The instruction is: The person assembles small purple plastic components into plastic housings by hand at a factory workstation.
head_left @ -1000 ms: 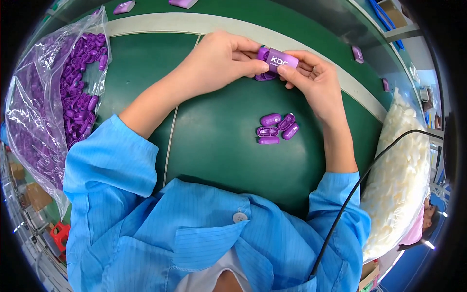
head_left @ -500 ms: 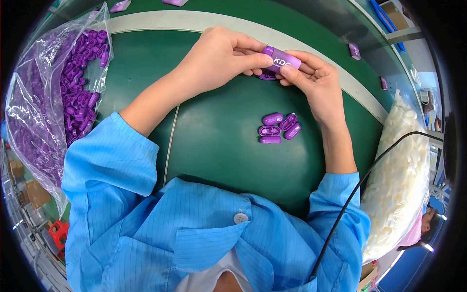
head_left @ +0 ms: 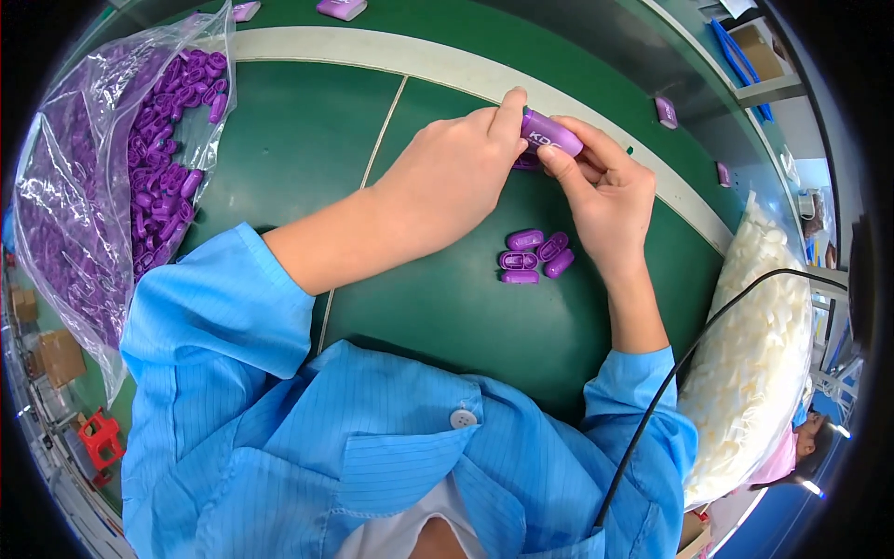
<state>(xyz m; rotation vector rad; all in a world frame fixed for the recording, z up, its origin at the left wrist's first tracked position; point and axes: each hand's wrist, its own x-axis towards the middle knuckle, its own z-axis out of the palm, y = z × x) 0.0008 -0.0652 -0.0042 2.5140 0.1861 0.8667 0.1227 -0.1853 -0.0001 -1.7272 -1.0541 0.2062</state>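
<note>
Both hands meet over the green table top (head_left: 307, 149) and hold one small purple plastic case (head_left: 551, 133) with white print. My left hand (head_left: 447, 182) pinches its left end with thumb and forefinger. My right hand (head_left: 605, 191) grips the case's right end from below and behind. Another purple piece (head_left: 527, 163) shows under the hands, partly hidden. A small cluster of several purple oval parts (head_left: 533, 255) lies on the table just below my right hand.
A clear bag full of purple parts (head_left: 112, 177) lies at the left. A clear bag of white parts (head_left: 759, 354) lies at the right, with a black cable (head_left: 689, 373) crossing it. Loose purple cases sit at the far edge (head_left: 340, 9) and on the right (head_left: 666, 112).
The hands have kept hold of the purple case and shifted it slightly; my left forefinger now presses on its left end. The cluster of parts has not moved.
</note>
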